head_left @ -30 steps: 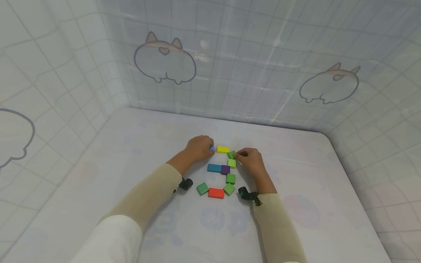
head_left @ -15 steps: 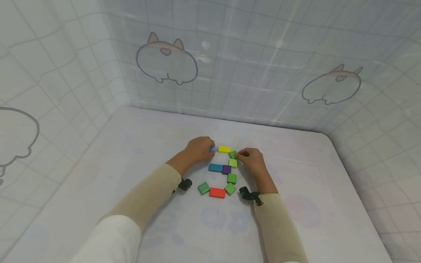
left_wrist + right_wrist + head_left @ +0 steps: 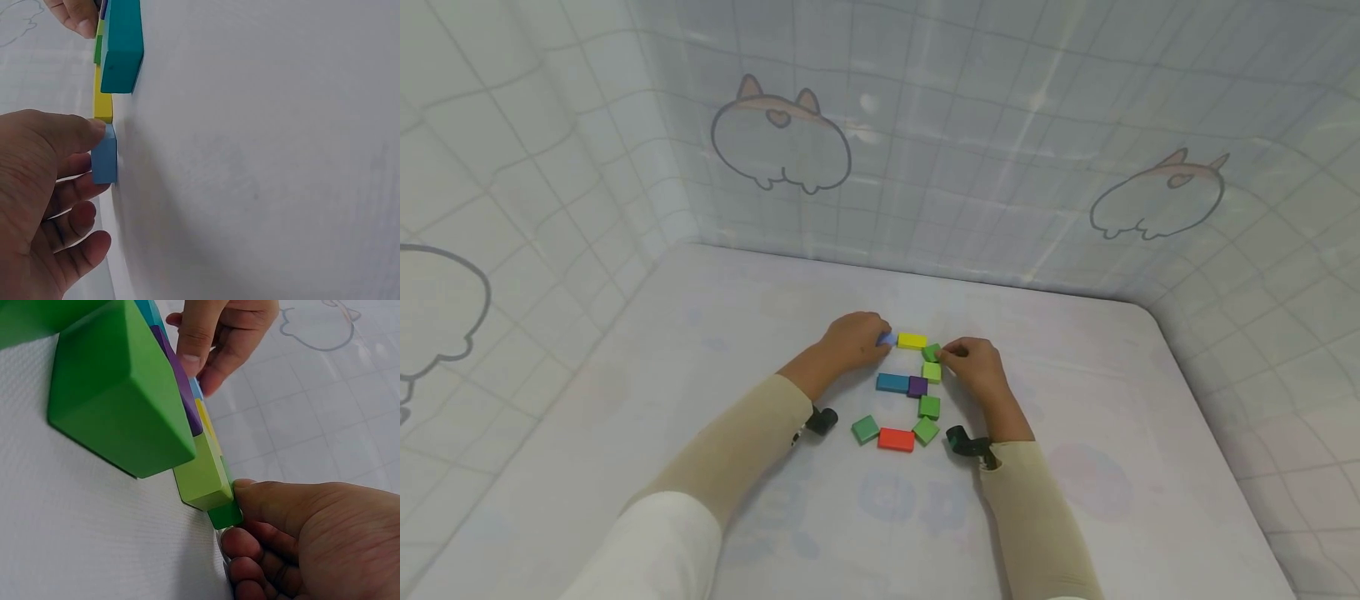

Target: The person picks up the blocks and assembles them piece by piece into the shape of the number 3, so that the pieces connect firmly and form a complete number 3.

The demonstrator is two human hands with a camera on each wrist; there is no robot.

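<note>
My left hand (image 3: 853,340) pinches a light blue block (image 3: 104,156) between thumb and fingers, at the left end of a yellow block (image 3: 912,341). On the other side, my right hand (image 3: 976,367) holds a small green block (image 3: 226,515) by its outer side with thumb and index finger. Just below that one lies a lime block (image 3: 931,372). A purple block (image 3: 917,386) touches it, with a blue block (image 3: 892,383) to the left. Farther down come a green block (image 3: 928,407), a tilted green block (image 3: 926,431), a red block (image 3: 897,440) and a darker green block (image 3: 865,429).
The blocks lie on a white, faintly printed surface (image 3: 760,517). Behind it rises a grid-patterned wall (image 3: 940,167) with animal drawings, and similar walls stand left and right. A black camera mount sits at each wrist.
</note>
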